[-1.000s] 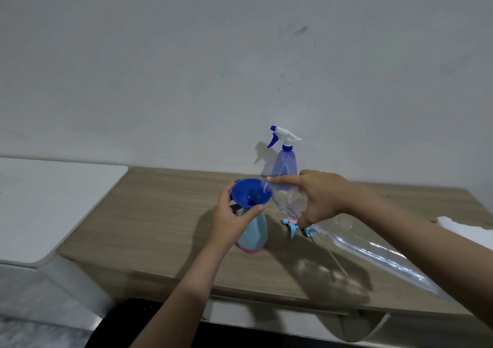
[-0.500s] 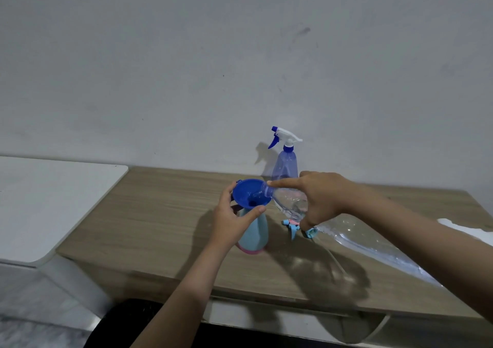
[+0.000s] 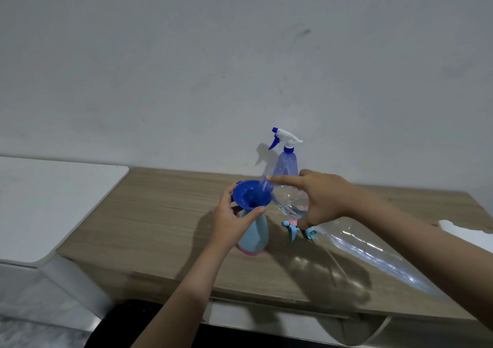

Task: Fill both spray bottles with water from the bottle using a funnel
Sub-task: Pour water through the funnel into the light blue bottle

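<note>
A light blue spray bottle (image 3: pixel 254 237) with a pink base stands on the wooden table (image 3: pixel 160 214), its sprayer head off. A dark blue funnel (image 3: pixel 250 194) sits in its neck. My left hand (image 3: pixel 234 222) grips the funnel and bottle neck. My right hand (image 3: pixel 320 197) holds a large clear water bottle (image 3: pixel 373 251) tilted, mouth over the funnel's rim, index finger stretched along its neck. A second translucent blue spray bottle (image 3: pixel 286 161) with a white and blue trigger stands behind. A pale blue sprayer head (image 3: pixel 293 227) lies on the table under the water bottle.
A white surface (image 3: pixel 48 201) adjoins the table on the left. A white cloth or paper (image 3: pixel 469 234) lies at the table's right edge. A plain wall runs close behind the table. A dark object (image 3: pixel 120 326) sits below the table's front edge.
The water bottle's mouth has stayed at the funnel rim, with my right hand a touch higher. My left hand has kept its grip on the funnel.
</note>
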A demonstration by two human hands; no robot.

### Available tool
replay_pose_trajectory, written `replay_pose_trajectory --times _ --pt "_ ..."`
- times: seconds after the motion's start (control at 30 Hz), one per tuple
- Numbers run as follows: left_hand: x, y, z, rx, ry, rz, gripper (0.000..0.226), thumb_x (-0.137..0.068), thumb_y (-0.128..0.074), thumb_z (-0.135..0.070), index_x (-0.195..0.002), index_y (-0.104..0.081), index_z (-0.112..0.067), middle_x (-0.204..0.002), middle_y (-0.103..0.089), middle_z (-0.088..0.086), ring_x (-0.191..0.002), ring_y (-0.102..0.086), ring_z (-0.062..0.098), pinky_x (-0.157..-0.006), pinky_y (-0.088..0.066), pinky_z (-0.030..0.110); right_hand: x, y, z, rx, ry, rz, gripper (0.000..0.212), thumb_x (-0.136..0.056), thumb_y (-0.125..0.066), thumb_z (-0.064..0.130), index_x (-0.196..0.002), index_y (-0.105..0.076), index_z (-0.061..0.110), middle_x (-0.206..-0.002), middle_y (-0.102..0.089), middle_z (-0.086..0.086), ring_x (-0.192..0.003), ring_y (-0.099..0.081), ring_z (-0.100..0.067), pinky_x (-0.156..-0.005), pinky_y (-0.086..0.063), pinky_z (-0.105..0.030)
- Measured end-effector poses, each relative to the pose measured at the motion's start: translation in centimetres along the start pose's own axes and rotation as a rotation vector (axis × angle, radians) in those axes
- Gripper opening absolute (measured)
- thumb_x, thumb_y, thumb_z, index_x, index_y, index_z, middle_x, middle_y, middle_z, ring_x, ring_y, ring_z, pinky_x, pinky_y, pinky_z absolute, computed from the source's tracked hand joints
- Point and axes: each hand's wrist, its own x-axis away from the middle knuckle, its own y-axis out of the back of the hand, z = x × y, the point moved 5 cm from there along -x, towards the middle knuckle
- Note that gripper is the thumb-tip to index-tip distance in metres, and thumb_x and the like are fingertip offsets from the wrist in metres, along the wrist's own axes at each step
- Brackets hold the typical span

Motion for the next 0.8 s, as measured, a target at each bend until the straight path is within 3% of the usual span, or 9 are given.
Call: replay_pose_trajectory --times 0.17,0.3,0.57,0.67,0.8 --pt "-0.1 0.0 0.2 -0.001 0.012 -0.008 0.081 -0.059 -0.084 -0.047 -0.127 -0.045 -0.032 -0.123 -0.059 -0.008 -0.111 -0.061 0.014 -0.095 -0.052 0.037 1.0 1.1 -0.3 -0.199 -0.002 -0.187 0.107 -0.056 -0.076 0.043 -0.135 -0.008 0.068 -0.102 -0.048 0.003 -0.077 -0.054 -0.011 -0.066 -0.052 -0.032" --pt "-0.1 0.0 0.6 -0.006 0.035 -0.015 0.089 -0.051 -0.083 -0.057 -0.128 -0.045 -0.033 -0.124 -0.059 -0.008 -0.113 -0.059 0.014 -0.095 -0.051 0.041 2.3 2.1 -1.6 -0.314 -0.024 -0.385 0.104 -0.055 -0.076 0.038 -0.135 -0.015 0.067 -0.101 -0.049 0.002 -0.084 -0.057 -0.015 -0.069 -0.053 -0.036" --pt "0.0 -0.1 0.4 0.038 0.023 -0.037 0.077 -0.063 -0.087 -0.027 -0.128 -0.047 -0.027 -0.121 -0.061 -0.004 -0.106 -0.063 0.012 -0.095 -0.052 0.040 4.7 3.9 -6.0 -0.413 -0.069 -0.782 0.104 -0.055 -0.077 0.039 -0.142 -0.022 0.054 -0.110 -0.049 -0.002 -0.086 -0.058 -0.014 -0.073 -0.056 -0.038" --pt "0.1 -0.2 0.2 0.042 0.027 -0.038 0.082 -0.056 -0.086 -0.039 -0.128 -0.047 -0.028 -0.121 -0.061 -0.005 -0.106 -0.063 0.012 -0.094 -0.052 0.039 5.4 3.5 -7.8 -0.397 -0.137 -0.897 0.112 -0.059 -0.085 0.028 -0.145 -0.018 0.051 -0.116 -0.047 -0.004 -0.090 -0.057 -0.013 -0.070 -0.054 -0.035" --pt "0.2 -0.2 0.2 0.048 0.024 -0.052 0.088 -0.052 -0.084 -0.047 -0.129 -0.047 -0.027 -0.122 -0.061 -0.005 -0.107 -0.063 0.012 -0.094 -0.052 0.042 6.4 1.9 -9.8 -0.428 -0.186 -1.062 0.105 -0.062 -0.078 0.041 -0.147 -0.015 0.044 -0.119 -0.045 -0.013 -0.096 -0.057 -0.021 -0.075 -0.050 -0.030"
